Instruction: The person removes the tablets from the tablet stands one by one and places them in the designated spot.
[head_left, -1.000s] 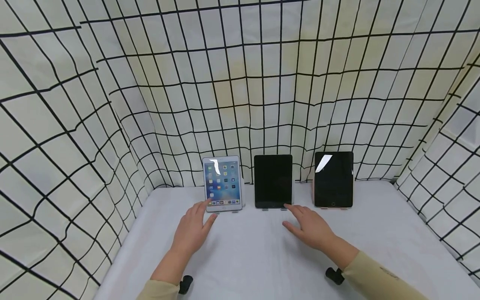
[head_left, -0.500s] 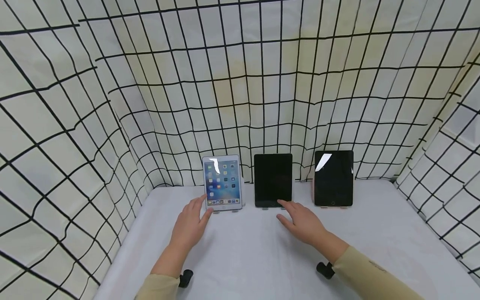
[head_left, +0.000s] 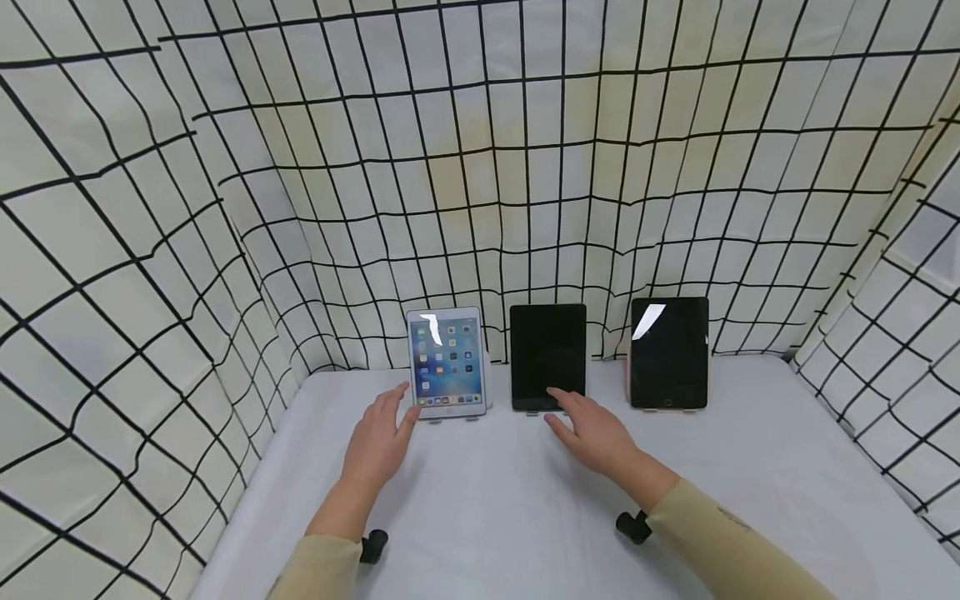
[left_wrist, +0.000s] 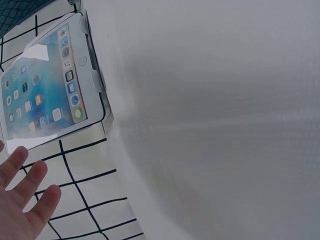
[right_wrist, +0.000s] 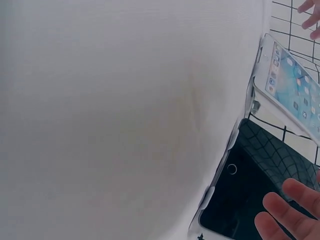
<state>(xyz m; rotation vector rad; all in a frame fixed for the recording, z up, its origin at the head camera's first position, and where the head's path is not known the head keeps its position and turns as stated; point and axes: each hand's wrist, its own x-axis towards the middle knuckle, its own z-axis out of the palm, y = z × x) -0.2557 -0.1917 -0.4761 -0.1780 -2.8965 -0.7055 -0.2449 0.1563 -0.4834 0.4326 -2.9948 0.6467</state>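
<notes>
A white tablet [head_left: 447, 367] with a lit home screen of app icons leans on a stand at the left. Near its lower left corner is my left hand [head_left: 377, 437], fingers spread and holding nothing; in the left wrist view its fingers [left_wrist: 42, 200] are apart from the tablet. A black tablet [head_left: 547, 346] with a dark screen stands in the middle. Before its lower right part I hold my right hand [head_left: 594, 433], fingers extended with nothing in them. Whether a fingertip touches the dark screen, I cannot tell.
Another dark-screened tablet [head_left: 669, 354] stands on a pinkish support at the right. All stand along the back of a white-covered table [head_left: 480, 517]. White walls with a black grid [head_left: 540, 167] rise behind and at both sides. Black wrist mounts [head_left: 633, 527] hang below the sleeves.
My right hand has moved left and a little upward across the lower part of the middle tablet. My left hand has drawn slightly left, off the white tablet's lower corner. The tablets stay put.
</notes>
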